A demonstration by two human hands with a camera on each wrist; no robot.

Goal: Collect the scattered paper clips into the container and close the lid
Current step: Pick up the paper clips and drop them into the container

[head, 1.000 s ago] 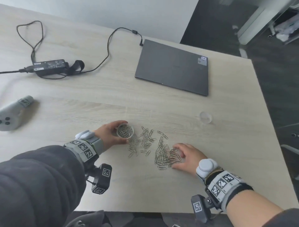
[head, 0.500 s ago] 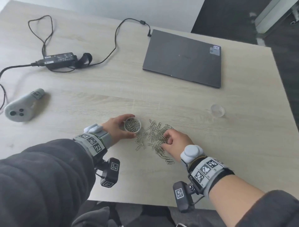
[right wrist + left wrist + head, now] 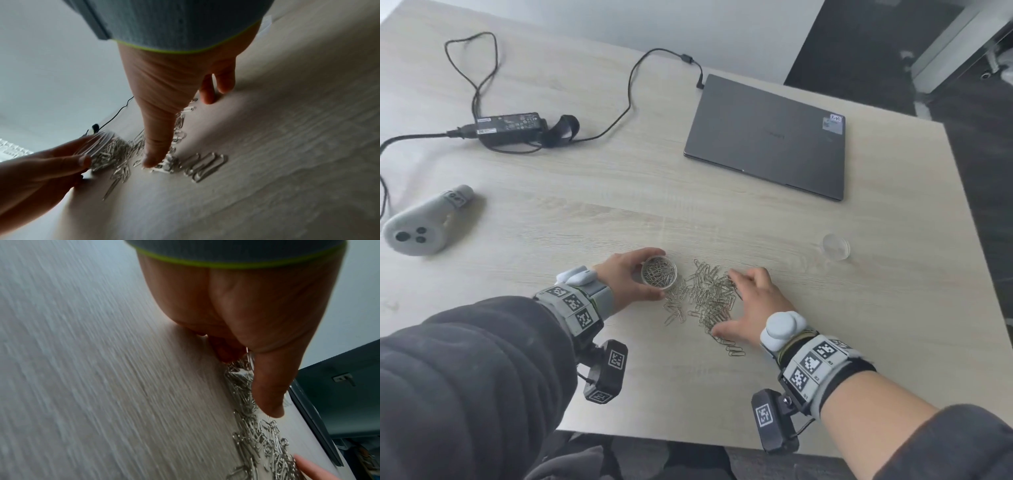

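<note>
A small clear round container (image 3: 676, 274), partly filled with clips, stands on the table. My left hand (image 3: 663, 274) grips it round the side, with the thumb (image 3: 267, 386) on the near wall. A pile of silver paper clips (image 3: 702, 294) lies just right of it, touching its base. My right hand (image 3: 724, 303) lies spread on the pile's right side, thumb (image 3: 156, 146) and fingers straight and touching the table, holding nothing. A few clips (image 3: 205, 165) lie apart by the thumb. The clear lid (image 3: 835, 246) lies alone to the far right.
A shut grey laptop (image 3: 767, 137) lies at the back right. A black charger with its cable (image 3: 510, 125) is at the back left. A grey handheld controller (image 3: 424, 222) rests at the left. The table's (image 3: 722, 411) front edge runs close behind my wrists.
My right hand swept left, pushing the clips into a tighter pile beside the container, and now has its fingers spread. My left hand has kept its hold on the container.
</note>
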